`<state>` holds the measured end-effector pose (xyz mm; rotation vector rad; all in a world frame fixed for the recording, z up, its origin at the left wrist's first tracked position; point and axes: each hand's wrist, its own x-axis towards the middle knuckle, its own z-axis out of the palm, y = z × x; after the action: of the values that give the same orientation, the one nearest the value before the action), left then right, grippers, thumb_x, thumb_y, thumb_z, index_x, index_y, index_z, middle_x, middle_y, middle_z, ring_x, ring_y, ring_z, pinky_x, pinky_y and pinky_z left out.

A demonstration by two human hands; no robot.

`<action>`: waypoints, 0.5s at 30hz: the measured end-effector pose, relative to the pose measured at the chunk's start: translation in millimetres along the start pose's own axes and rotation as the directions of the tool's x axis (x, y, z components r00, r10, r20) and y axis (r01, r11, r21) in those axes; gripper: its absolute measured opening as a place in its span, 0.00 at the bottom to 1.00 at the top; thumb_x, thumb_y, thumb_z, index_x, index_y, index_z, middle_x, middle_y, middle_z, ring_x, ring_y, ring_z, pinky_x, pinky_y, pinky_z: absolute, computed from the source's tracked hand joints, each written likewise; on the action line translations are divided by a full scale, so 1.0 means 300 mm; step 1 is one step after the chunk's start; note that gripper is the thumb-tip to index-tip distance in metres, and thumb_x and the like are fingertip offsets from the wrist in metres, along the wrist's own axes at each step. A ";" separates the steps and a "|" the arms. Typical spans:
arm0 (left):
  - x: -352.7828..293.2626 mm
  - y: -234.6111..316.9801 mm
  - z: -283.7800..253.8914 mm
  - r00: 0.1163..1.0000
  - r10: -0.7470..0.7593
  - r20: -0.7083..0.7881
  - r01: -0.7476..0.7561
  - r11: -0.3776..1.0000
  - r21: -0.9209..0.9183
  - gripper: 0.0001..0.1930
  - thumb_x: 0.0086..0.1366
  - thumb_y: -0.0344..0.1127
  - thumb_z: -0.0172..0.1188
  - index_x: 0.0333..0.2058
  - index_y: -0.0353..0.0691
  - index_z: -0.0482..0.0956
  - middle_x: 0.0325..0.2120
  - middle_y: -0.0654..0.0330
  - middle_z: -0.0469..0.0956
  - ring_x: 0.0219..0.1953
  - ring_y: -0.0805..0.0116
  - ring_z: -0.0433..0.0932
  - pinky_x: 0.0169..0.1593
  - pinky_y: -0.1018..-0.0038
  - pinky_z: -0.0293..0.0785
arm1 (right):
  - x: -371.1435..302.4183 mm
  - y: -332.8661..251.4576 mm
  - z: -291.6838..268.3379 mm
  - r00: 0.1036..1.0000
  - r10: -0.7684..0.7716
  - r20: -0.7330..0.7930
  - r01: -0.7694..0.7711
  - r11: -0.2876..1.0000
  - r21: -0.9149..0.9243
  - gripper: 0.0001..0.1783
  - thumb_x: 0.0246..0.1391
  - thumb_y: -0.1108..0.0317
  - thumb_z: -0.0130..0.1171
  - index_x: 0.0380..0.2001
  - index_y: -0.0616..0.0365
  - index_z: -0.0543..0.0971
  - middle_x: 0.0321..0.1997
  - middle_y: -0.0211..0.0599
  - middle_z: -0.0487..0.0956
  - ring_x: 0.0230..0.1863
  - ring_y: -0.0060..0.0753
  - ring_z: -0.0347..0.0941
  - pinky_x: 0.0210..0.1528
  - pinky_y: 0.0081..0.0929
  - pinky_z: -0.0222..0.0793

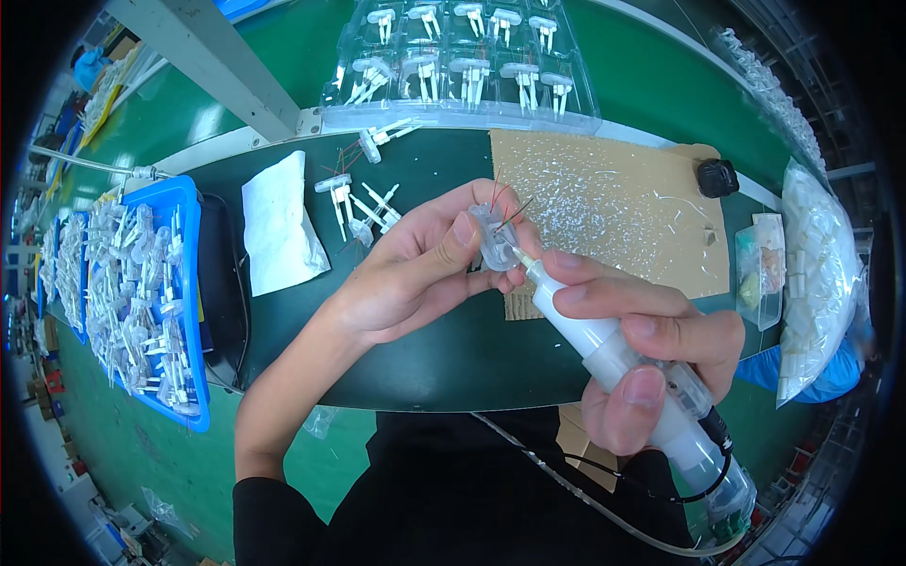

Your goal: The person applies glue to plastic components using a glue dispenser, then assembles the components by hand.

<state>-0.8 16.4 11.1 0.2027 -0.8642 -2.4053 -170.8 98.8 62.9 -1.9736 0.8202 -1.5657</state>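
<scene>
**A:** Your left hand (415, 274) is closed around a small clear plastic part (493, 238), pinched between thumb and fingertips, with thin red wires (497, 193) sticking up out of it. You hold it raised over the dark green mat (444, 349), tilted toward you, probably so the opening faces the nozzle.

**B:** And your right hand (642, 349)?

**A:** It is wrapped tightly around a white syringe-style dispenser (613, 354), fingers curled over the barrel and thumb pressed on its side. The tip (518, 256) touches the part, or very nearly. The hose and black cable (661, 491) trail off the back end toward your lap.

**B:** What lies around you?

**A:** A blue tray (184, 283) heaped with similar white parts sits to your left, a white cloth (278, 226) beside it. A few loose parts (363, 203) lie just beyond your left hand. A clear blister tray (462, 66) of seated parts stands farther back, and a speckled cardboard sheet (623, 208) lies behind your right hand.
</scene>
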 end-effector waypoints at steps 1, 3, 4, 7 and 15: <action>0.002 0.000 0.002 1.000 0.001 0.002 -0.001 1.000 0.001 0.22 0.61 0.49 0.57 0.44 0.42 0.61 0.38 0.62 0.67 0.42 0.72 0.66 0.49 0.73 0.61 | 0.000 0.000 -0.002 1.000 0.001 0.000 -0.001 1.000 -0.002 0.11 0.59 0.68 0.38 0.37 0.66 0.56 0.38 0.66 0.72 0.45 0.60 0.74 0.49 0.44 0.72; 0.004 0.000 0.005 1.000 0.003 0.004 -0.003 1.000 0.003 0.22 0.61 0.49 0.57 0.44 0.42 0.61 0.37 0.62 0.67 0.42 0.72 0.66 0.49 0.73 0.61 | 0.000 0.002 -0.005 1.000 -0.013 0.010 0.013 1.000 0.021 0.11 0.59 0.68 0.38 0.38 0.66 0.56 0.38 0.66 0.72 0.45 0.61 0.73 0.49 0.45 0.72; 0.004 0.000 0.006 1.000 0.005 0.009 -0.005 1.000 -0.003 0.22 0.60 0.49 0.57 0.43 0.42 0.61 0.37 0.62 0.67 0.42 0.72 0.66 0.49 0.74 0.61 | -0.001 0.003 -0.003 1.000 -0.012 0.010 0.012 1.000 0.021 0.11 0.59 0.68 0.38 0.38 0.66 0.56 0.38 0.66 0.72 0.45 0.61 0.73 0.49 0.45 0.72; 0.004 -0.015 -0.020 0.998 0.037 0.056 -0.037 0.999 -0.003 0.19 0.64 0.48 0.52 0.45 0.42 0.62 0.39 0.60 0.69 0.42 0.71 0.67 0.48 0.73 0.63 | -0.003 0.005 0.001 1.000 -0.010 -0.013 0.010 0.999 0.038 0.11 0.59 0.68 0.38 0.38 0.66 0.56 0.38 0.66 0.72 0.45 0.61 0.73 0.50 0.45 0.71; 0.001 -0.014 -0.016 0.993 0.074 0.093 -0.074 0.997 -0.003 0.17 0.67 0.46 0.48 0.47 0.41 0.63 0.42 0.58 0.71 0.42 0.70 0.70 0.48 0.73 0.66 | -0.002 0.009 -0.004 0.999 -0.050 -0.002 0.050 0.998 0.038 0.11 0.59 0.68 0.38 0.39 0.66 0.56 0.38 0.66 0.72 0.45 0.61 0.73 0.49 0.45 0.71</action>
<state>-1.4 16.5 4.8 0.0577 -0.8986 -2.3611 -172.3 97.3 61.0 -1.9807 0.7409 -1.5993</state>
